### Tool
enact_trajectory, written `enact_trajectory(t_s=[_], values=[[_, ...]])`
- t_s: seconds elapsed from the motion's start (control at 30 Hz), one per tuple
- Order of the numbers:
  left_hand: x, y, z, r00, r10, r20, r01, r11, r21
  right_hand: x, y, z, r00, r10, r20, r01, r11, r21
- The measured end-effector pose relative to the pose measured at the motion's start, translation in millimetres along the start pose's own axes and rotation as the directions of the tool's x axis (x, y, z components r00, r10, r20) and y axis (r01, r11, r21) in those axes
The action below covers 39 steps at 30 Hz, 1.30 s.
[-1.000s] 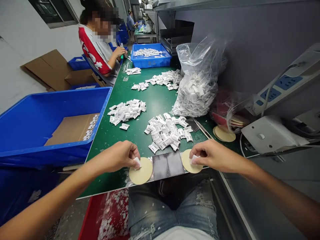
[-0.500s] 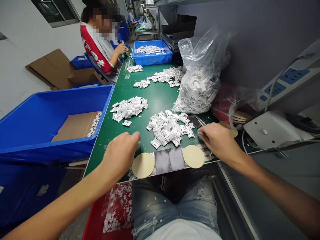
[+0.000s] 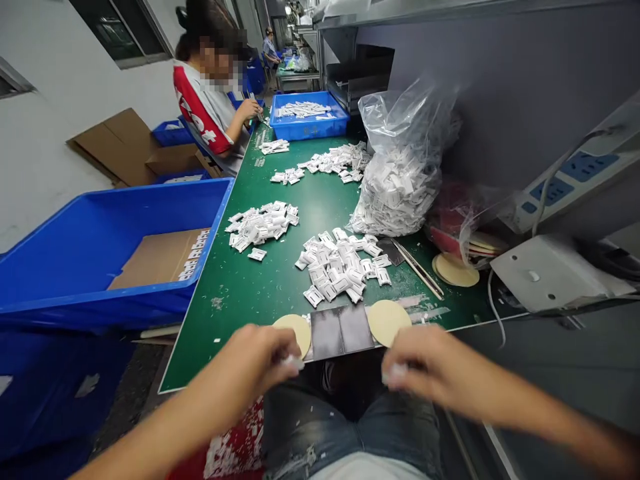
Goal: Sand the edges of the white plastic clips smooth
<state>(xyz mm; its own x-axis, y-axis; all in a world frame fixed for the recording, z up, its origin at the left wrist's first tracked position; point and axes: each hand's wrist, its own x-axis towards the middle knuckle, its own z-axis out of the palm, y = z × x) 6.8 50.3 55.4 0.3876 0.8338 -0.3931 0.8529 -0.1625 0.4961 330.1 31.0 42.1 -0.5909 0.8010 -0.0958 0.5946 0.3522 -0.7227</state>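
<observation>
My left hand [image 3: 265, 357] is at the table's front edge with its fingers curled in, partly over the left cream round disc [image 3: 295, 331]. My right hand [image 3: 423, 363] is curled as well, just in front of the right cream disc [image 3: 389, 323]. Something whitish shows at the fingertips of both hands; blur hides whether it is held or worn. Two dark square pads [image 3: 327, 333] lie between the discs. Behind them is a heap of small white plastic parts [image 3: 337, 267]. A pair of tweezers [image 3: 417, 270] lies on the table beyond my right hand.
More white parts lie in a left pile [image 3: 265, 223] and a far pile [image 3: 335, 160]. A clear bag [image 3: 397, 180] of parts stands at right, near a power strip [image 3: 570, 177]. Blue bins [image 3: 165, 293] flank the green table [image 3: 200, 333]; a co-worker [image 3: 210, 93] sits beyond.
Both hands have come back toward my lap, the right one also a little to the left. The tweezers, beside my right hand before, now lie uncovered on the table. The view has shifted slightly.
</observation>
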Motion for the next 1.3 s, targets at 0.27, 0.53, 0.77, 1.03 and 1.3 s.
enact_trajectory(t_s=[0.27, 0.53, 0.77, 1.03, 1.3], values=[[35, -13, -43.6, 0.991, -0.133, 0.006, 0.133, 0.986, -0.105, 30, 26, -25, 0.940, 0.161, -0.301, -0.204, 0.972, -0.116], [57, 30, -7.3, 0.995, 0.047, 0.084, -0.031, 0.982, -0.187, 56, -14, 22, 0.989, 0.016, -0.146, -0.031, 0.994, -0.103], [66, 30, -4.8, 0.995, 0.040, -0.087, -0.043, 0.999, -0.031, 67, -6, 24, 0.976, -0.069, -0.206, 0.023, 0.976, -0.218], [5, 52, 40.8, 0.974, 0.182, -0.133, -0.157, 0.972, 0.176, 32, -19, 36, 0.939, -0.339, -0.062, 0.314, 0.916, -0.248], [45, 27, 0.8, 0.985, 0.065, -0.162, -0.072, 0.997, -0.041, 53, -8, 27, 0.966, -0.107, -0.235, 0.071, 0.985, -0.154]])
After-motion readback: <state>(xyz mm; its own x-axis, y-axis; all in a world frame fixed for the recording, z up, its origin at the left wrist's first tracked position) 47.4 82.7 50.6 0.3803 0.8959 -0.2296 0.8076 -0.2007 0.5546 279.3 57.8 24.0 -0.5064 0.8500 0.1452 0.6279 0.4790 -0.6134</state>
